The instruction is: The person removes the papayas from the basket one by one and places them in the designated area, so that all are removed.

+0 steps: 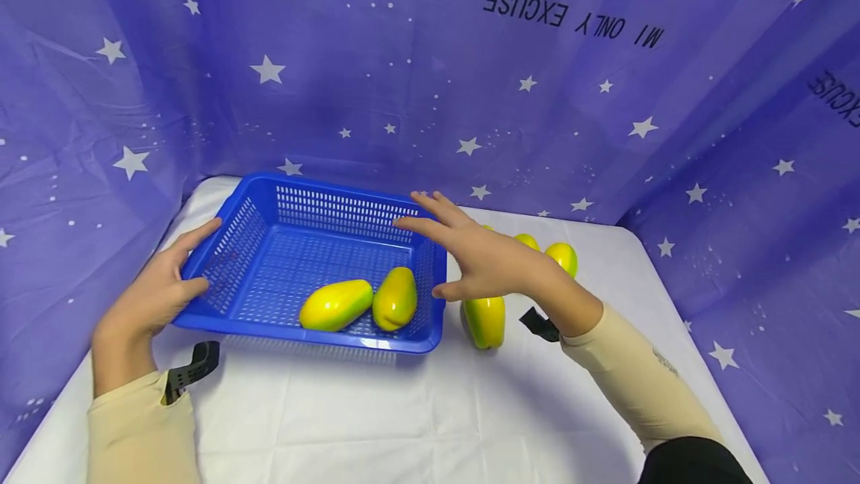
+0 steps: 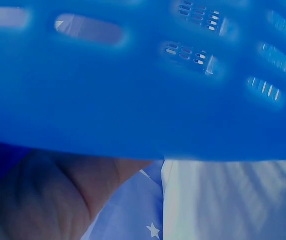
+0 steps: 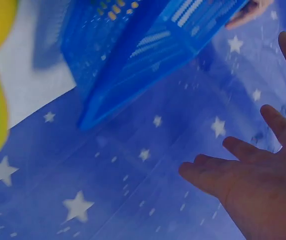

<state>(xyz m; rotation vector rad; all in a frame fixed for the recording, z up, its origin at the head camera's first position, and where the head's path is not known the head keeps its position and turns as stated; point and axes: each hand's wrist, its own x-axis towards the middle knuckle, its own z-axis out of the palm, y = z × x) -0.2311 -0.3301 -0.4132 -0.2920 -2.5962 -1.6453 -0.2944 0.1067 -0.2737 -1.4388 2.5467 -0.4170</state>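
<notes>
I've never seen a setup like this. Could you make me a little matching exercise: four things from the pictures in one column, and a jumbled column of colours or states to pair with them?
Things:
1. Left hand
2. Right hand
3. Basket
4. Tablecloth

Colours and states:
A. Plain white
B. Fingers spread, holding nothing
C. Blue, with two yellow-green fruits inside
D. Gripping one end of a container

Right pairs: 1-D, 2-B, 3-C, 4-A
</notes>
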